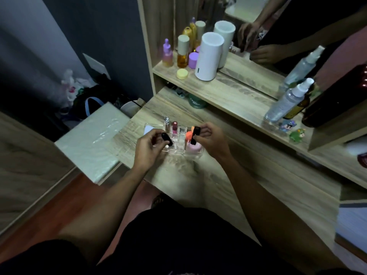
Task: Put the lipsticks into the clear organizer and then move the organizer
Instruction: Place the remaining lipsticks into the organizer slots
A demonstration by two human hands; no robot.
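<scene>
Left hand (148,144) pinching a black lipstick (166,138), right hand (207,138) gripping another black lipstick (194,135) — both over the clear organizer (179,142) on the wooden desk (228,175), pink lipstick (174,127) and silver tube (166,124) upright at its 11 o'clock corner.

A pale wood-grain dressing table (198,175) at frame centre carries a clear acrylic compartment organizer (179,144), while its raised shelf (228,90), upper right, bears bottles.
</scene>
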